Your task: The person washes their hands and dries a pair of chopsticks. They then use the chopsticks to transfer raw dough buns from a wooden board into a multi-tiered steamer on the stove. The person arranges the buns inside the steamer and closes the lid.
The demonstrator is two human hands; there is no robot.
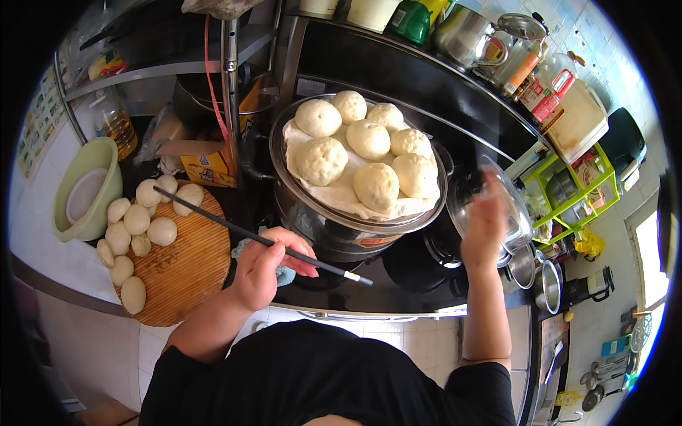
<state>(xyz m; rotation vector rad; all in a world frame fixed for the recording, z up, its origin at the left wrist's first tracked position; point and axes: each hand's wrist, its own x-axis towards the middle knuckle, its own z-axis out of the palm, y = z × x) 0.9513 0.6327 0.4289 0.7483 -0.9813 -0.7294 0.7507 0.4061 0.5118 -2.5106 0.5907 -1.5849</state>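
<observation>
My left hand (266,266) is closed around a slim black chopstick (220,221) with a silvery end, held slantwise in front of the pot; whether it is one or a pair, I cannot tell. A large steel steamer pot (323,227) stands on the stove. Several plump white buns (375,187) sit on a pale cloth (341,190) across its top. To the right of the pot, my right hand (485,224) is smeared by motion beside a tilted, shiny see-through lid (522,213). Its fingers are too blurred to show whether they grip the lid.
At left, several smaller white buns (137,219) lie on and beside a round wooden board (177,273), next to a light green basin (103,220). A metal rack post (231,85) rises beside the pot. Steel bowls (548,286) and a green rack (604,177) stand at right.
</observation>
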